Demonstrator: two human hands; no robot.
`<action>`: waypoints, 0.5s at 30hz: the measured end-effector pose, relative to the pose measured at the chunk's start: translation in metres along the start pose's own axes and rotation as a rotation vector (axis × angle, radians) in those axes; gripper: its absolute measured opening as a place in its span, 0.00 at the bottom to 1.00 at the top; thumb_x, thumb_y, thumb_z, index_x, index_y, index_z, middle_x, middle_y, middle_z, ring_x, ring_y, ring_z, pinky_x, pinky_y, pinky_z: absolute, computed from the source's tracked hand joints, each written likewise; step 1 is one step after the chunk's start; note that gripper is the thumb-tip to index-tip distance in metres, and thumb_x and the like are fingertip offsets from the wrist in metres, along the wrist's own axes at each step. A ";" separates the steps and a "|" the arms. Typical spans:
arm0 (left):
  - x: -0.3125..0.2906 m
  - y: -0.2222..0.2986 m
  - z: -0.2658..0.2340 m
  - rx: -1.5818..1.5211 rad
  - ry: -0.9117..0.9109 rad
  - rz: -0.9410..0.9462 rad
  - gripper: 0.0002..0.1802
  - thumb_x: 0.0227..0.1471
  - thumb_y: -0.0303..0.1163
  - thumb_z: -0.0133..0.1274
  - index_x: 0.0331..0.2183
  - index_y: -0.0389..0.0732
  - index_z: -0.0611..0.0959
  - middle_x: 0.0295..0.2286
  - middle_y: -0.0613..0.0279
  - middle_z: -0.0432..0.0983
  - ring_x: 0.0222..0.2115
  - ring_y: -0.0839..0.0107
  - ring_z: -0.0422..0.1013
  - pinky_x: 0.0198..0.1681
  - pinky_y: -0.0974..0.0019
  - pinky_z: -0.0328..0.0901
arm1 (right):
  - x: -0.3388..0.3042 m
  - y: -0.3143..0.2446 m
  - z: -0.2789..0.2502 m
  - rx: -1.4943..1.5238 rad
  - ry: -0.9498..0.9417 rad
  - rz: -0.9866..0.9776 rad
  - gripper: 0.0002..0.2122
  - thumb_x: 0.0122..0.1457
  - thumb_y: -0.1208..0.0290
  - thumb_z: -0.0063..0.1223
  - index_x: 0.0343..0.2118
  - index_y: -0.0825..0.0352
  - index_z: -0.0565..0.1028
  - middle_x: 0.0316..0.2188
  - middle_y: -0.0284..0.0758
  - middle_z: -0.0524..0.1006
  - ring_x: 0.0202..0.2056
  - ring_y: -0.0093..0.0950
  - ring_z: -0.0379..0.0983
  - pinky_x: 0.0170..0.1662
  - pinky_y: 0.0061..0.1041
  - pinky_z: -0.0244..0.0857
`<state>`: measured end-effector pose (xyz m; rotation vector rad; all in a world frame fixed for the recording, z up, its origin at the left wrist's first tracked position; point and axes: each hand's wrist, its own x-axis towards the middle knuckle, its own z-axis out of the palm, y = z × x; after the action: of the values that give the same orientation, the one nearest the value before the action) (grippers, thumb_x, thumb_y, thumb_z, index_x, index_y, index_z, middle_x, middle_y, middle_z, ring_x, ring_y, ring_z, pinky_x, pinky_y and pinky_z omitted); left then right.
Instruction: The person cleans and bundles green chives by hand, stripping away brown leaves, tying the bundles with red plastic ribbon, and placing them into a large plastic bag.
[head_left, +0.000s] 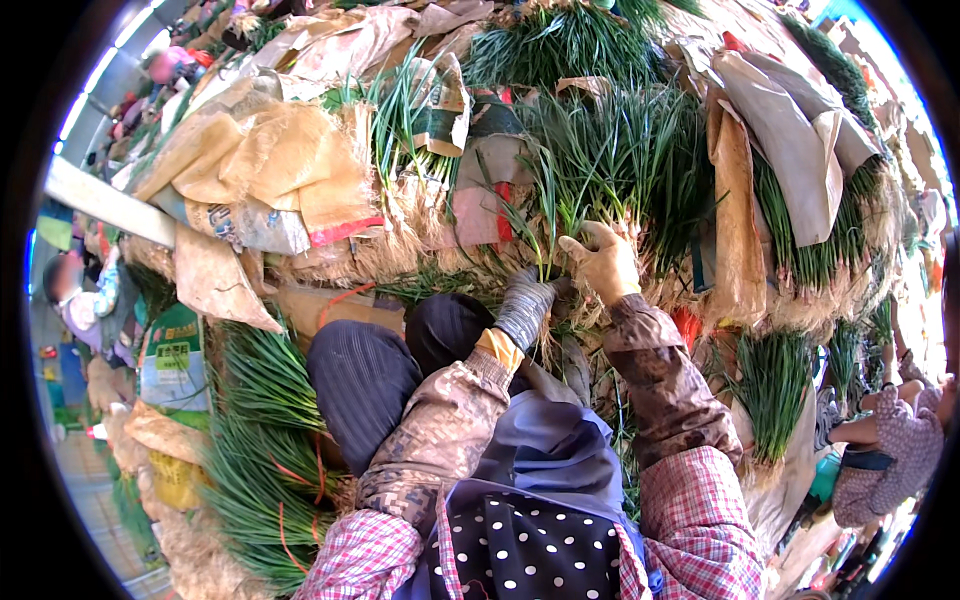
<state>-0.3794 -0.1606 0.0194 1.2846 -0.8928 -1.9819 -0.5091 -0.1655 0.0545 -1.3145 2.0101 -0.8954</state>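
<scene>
My left hand (525, 307), in a dark grey knitted glove over a yellow one, is closed around the lower ends of a few green onions (546, 215). Their long leaves point up and away from me. Just right of it, my right hand (610, 265) wears a pale yellow glove. Its thumb and forefinger are bent and apart, close to the leaves of the held stalks; whether they touch is hard to see. Beyond the right hand stands a dense pile of green onions (630, 160) with reddish bases and pale stringy roots.
Tan sacking (285, 150) covers the pile on the left, and a grey-white sheet (785, 120) drapes over it on the right. Tied green onion bundles (265, 440) lie by my left knee. Another bundle (775, 390) stands right of my right arm. A person (890, 450) sits at far right.
</scene>
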 end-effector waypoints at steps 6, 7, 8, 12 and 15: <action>0.005 -0.003 -0.009 -0.040 0.060 -0.024 0.06 0.44 0.30 0.54 0.28 0.38 0.77 0.18 0.63 0.73 0.12 0.73 0.66 0.15 0.71 0.61 | -0.024 0.001 0.020 -0.202 0.113 -0.445 0.05 0.47 0.68 0.55 0.25 0.62 0.74 0.20 0.35 0.75 0.20 0.29 0.71 0.26 0.25 0.65; 0.005 -0.002 -0.012 0.002 0.082 -0.032 0.07 0.45 0.30 0.54 0.27 0.38 0.77 0.18 0.63 0.73 0.12 0.73 0.66 0.14 0.71 0.61 | -0.027 0.005 0.021 -0.114 0.130 -0.387 0.05 0.47 0.67 0.55 0.25 0.62 0.74 0.20 0.35 0.75 0.20 0.28 0.70 0.25 0.25 0.65; 0.002 -0.004 -0.012 0.005 0.051 0.015 0.07 0.46 0.31 0.53 0.26 0.37 0.76 0.17 0.62 0.72 0.10 0.74 0.64 0.12 0.72 0.59 | -0.028 0.013 0.022 -0.026 0.146 -0.328 0.05 0.48 0.67 0.55 0.25 0.62 0.74 0.19 0.34 0.75 0.20 0.28 0.70 0.25 0.25 0.65; -0.011 0.010 0.002 -0.051 -0.133 -0.018 0.07 0.49 0.33 0.50 0.29 0.40 0.75 0.17 0.67 0.71 0.11 0.82 0.64 0.11 0.80 0.57 | -0.008 0.078 0.000 -0.157 0.158 -0.040 0.05 0.51 0.68 0.51 0.23 0.62 0.74 0.19 0.32 0.75 0.20 0.22 0.70 0.26 0.23 0.67; -0.012 0.010 -0.004 -0.411 -0.277 0.143 0.08 0.50 0.33 0.48 0.32 0.40 0.74 0.20 0.66 0.72 0.13 0.81 0.65 0.13 0.80 0.60 | -0.028 0.051 -0.019 -0.364 -0.671 0.174 0.08 0.51 0.69 0.51 0.34 0.57 0.76 0.31 0.36 0.76 0.29 0.23 0.73 0.35 0.25 0.69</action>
<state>-0.3704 -0.1586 0.0325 0.7107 -0.6323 -2.1175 -0.5419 -0.1200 0.0287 -1.3614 1.7363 0.0217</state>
